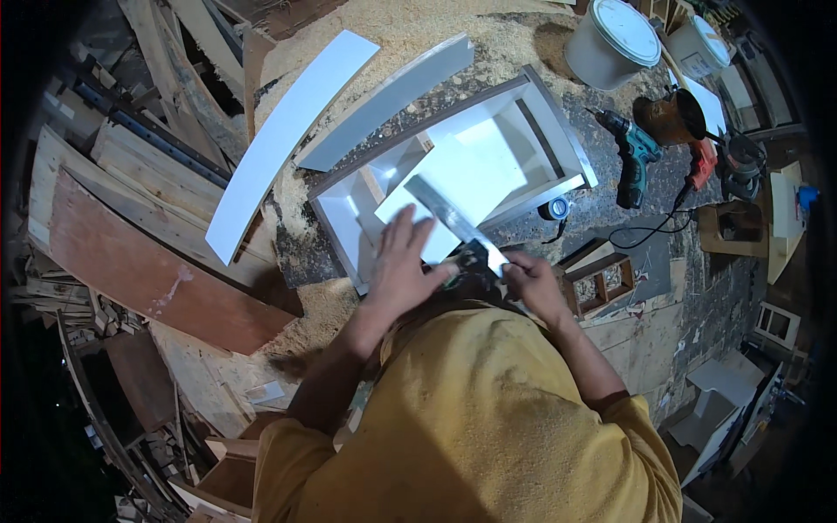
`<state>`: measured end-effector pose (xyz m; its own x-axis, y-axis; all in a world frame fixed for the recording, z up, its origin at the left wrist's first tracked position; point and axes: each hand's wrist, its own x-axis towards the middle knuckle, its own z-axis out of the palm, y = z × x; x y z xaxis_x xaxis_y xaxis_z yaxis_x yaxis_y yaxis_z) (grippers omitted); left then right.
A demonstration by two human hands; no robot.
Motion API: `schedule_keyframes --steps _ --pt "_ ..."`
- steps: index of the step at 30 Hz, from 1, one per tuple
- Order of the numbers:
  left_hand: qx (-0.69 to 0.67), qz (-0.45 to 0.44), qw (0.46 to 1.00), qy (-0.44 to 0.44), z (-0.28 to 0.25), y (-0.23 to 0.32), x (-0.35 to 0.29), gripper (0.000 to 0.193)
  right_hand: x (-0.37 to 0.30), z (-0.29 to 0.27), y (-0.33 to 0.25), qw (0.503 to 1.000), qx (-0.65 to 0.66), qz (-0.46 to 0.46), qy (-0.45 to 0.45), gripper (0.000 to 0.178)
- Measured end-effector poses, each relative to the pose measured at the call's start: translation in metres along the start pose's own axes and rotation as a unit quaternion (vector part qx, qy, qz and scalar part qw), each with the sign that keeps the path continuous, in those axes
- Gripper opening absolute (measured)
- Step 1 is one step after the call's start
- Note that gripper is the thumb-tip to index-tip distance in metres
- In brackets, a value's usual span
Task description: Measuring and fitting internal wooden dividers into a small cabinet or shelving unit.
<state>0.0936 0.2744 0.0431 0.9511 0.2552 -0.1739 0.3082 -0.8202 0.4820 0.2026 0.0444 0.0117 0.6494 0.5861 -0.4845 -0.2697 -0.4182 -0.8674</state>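
A white rectangular panel [462,179] lies at a slant across an open drawer-like box [558,187] with grey edges and a pale inside. Over the panel runs the metal blade of a combination square [440,205], its dark head near my body. Around the near end of this blade, the fingers of my right hand [532,283] are closed. My left hand [403,266] is at the panel's left corner, fingers stretched out and the thumb pointing toward the square's head. Whether the left thumb touches the head I cannot tell.
A long white strip [292,144] and a grey board [392,100] lie beyond the box. On the right are a cordless drill [632,157], a tape measure [555,207], a corded red tool [700,164] and a lidded bucket [613,44]. Reddish-brown board [166,266] stands left.
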Motion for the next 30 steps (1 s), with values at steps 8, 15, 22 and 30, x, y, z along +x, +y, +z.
schedule_keyframes --steps 8,15,22,30 --pt "-0.033 -0.12 0.992 0.015 -0.036 -0.024 0.057 0.075 -0.012 -0.12 0.02 0.938 0.194 -0.043 0.284 0.024" --pt "-0.051 -0.101 0.993 -0.026 -0.027 -0.041 0.096 0.066 0.033 -0.222 0.049 0.921 0.193 -0.064 0.333 0.025" --pt "-0.267 -0.106 0.954 -0.088 -0.048 -0.038 0.08 0.045 0.101 -0.238 0.059 0.942 0.149 -0.045 0.299 0.036" --pt "-0.266 -0.234 0.934 0.042 -0.076 0.02 0.024 0.031 0.14 -0.223 0.08 0.961 0.107 -0.02 0.253 0.042"
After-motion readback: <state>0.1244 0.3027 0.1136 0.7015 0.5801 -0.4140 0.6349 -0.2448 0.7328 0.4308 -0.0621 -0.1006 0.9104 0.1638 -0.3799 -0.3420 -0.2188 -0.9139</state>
